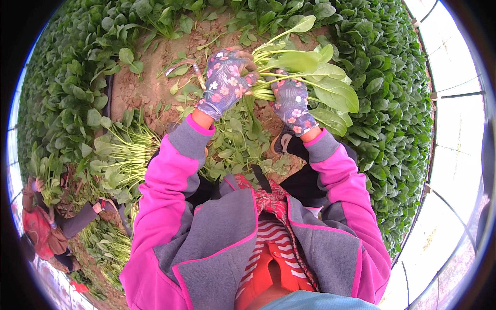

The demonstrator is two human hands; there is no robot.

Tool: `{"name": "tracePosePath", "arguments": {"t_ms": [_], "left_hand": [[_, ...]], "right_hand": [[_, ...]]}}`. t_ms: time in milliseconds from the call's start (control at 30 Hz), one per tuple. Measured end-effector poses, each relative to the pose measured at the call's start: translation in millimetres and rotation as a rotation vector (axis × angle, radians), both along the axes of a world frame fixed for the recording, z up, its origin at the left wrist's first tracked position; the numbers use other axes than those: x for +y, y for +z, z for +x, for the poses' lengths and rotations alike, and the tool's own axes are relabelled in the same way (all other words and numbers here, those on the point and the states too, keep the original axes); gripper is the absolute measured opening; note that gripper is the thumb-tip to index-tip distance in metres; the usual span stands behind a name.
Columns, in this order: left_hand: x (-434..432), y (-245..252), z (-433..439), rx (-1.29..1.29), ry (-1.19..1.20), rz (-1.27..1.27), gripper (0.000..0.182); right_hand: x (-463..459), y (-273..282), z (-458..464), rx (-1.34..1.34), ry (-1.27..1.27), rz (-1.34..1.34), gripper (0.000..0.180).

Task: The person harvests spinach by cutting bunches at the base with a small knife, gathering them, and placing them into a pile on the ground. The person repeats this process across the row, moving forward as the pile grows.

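Both my hands wear purple gloves with a flower print. My right hand point(292, 100) is closed around the stems of a bunch of leafy spinach point(325, 75), its broad leaves spreading to the right. My left hand point(229, 81) has its fingers curled at the root-end side of the same bunch, against the pale stems; the fingertips are partly hidden. A sickle lies on the soil left of my left hand, with its curved blade point(180, 66) and its handle point(199, 76) showing. Loose cut leaves point(236, 143) cover the ground below my hands.
A pile of cut spinach point(131, 151) lies left of my left arm, with more cut plants point(112, 248) farther back. Dense standing spinach grows on the left point(62, 81) and right point(381, 116). Another person point(42, 232) crouches at lower left, holding plants. Translucent sheeting point(457, 128) edges the right.
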State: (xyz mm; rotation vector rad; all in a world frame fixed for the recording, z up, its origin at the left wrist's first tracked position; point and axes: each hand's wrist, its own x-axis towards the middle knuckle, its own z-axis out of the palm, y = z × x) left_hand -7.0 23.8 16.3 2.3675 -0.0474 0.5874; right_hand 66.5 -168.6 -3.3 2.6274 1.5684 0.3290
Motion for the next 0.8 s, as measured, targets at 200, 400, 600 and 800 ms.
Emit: {"name": "tracePosePath", "arguments": {"t_ms": [200, 400, 600, 800], "left_hand": [[-8, -4, -1, 0.018, 0.191, -0.282, 0.016], [3, 2, -7, 0.03, 0.312, -0.85, 0.019], [67, 17, -19, 0.076, 0.477, -0.747, 0.018], [80, 2, -20, -0.147, 0.239, -0.087, 0.022]], "right_hand": [[4, 4, -1, 0.102, -0.07, -0.02, 0.083], [1, 4, 6, 0.105, -0.035, 0.199, 0.077], [-6, 9, 20, 0.254, -0.046, 0.272, 0.062], [-16, 15, 28, 0.948, 0.154, 0.59, 0.053]]}}
